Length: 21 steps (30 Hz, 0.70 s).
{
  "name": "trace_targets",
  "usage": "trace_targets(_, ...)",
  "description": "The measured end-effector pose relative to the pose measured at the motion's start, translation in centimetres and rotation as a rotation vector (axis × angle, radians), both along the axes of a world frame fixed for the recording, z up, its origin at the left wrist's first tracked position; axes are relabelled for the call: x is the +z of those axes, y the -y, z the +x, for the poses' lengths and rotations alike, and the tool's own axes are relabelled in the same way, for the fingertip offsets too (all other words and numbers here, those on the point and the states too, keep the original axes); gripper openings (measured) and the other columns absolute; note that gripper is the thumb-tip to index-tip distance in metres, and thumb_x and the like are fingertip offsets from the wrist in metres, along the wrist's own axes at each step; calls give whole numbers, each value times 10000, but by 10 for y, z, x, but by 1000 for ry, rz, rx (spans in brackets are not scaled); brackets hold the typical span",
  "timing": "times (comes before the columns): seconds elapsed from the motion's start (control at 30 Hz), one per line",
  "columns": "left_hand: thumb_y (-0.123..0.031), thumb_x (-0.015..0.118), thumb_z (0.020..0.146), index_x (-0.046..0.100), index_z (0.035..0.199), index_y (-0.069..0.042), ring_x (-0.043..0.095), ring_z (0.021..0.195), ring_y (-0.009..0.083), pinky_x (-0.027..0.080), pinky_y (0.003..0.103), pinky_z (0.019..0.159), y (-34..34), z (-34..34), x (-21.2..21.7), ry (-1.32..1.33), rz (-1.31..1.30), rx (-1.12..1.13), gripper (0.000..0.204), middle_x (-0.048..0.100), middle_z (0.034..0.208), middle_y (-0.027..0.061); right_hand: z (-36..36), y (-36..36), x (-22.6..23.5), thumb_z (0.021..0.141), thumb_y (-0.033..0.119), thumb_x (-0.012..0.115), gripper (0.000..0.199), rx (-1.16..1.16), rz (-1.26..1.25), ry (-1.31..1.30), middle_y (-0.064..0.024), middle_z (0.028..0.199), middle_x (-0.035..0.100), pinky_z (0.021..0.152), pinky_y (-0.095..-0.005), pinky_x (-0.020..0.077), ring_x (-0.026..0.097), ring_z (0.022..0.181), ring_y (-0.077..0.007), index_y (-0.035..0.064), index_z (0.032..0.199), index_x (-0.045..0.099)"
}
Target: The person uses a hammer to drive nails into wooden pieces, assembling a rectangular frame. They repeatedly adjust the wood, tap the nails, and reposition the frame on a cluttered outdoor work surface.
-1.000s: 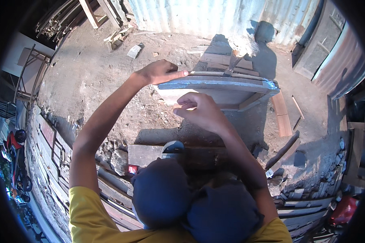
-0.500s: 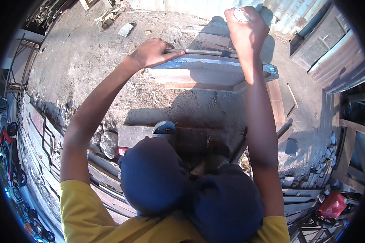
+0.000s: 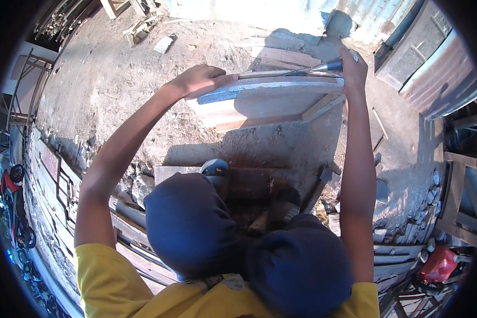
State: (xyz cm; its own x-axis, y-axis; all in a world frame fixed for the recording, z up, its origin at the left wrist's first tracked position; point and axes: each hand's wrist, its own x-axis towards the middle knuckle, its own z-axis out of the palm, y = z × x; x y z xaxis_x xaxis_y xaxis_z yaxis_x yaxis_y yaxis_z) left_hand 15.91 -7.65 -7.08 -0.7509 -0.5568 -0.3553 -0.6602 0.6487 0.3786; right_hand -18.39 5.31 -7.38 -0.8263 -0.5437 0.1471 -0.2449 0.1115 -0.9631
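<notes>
A wooden frame [image 3: 273,100] stands on its edge on the ground in front of my knees, with blue and whitish patches along its upper side. My left hand [image 3: 200,81] is wrapped over the top left corner, thumb lying along the edge. At the right end, my right hand [image 3: 353,68] is closed round a thin-bladed tool with a dark tapered neck [image 3: 329,65]. The tool is tilted nearly flat, its slim blade pointing left along the top edge. My fingers hide its handle, and I cannot make out its exact kind.
Loose boards [image 3: 286,55] lie just beyond the frame. Corrugated metal sheeting [image 3: 281,9] closes off the far side, and a grey panel [image 3: 416,47] leans at the far right. Wood scraps [image 3: 139,31] and a stone block [image 3: 165,43] lie far left. A plank [image 3: 177,174] is near my feet.
My right hand has dropped nearer and moved right, swinging the tool from upright to nearly flat. The left hand has shifted slightly nearer with the frame's top edge, still gripping it.
</notes>
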Motion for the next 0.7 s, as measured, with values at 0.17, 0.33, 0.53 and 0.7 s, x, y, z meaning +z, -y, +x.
trace_targets(0.17,-614,352,916,612,1169,-62,578,871,281,445,432,778,-21,2,18,-43,133,13,661,640,947,190,14,-30,1,824,240,639,261,15,0,120,-52,757,577,521,-274,478,588,628,-152,8,937,606)
trace_targets(0.33,-593,360,925,659,1076,-52,603,805,283,451,424,730,-30,7,10,-52,128,23,637,644,854,187,36,-58,1,842,191,611,224,-32,-160,28,-59,789,593,542,-261,468,567,620,-123,-2,955,618)
trace_targets(0.53,-543,393,940,682,1044,-42,617,699,308,461,430,685,-44,10,14,1,62,-58,587,632,722,203,172,-63,79,725,10,697,236,90,-218,-548,-75,847,642,642,-275,501,617,745,-136,34,950,628)
trace_targets(0.7,-454,432,954,696,923,-35,598,628,315,456,425,668,-40,22,-19,-236,-65,-131,496,608,664,209,217,-44,66,669,3,728,397,501,-271,-664,-129,942,537,712,-361,547,641,790,-295,63,1024,563)
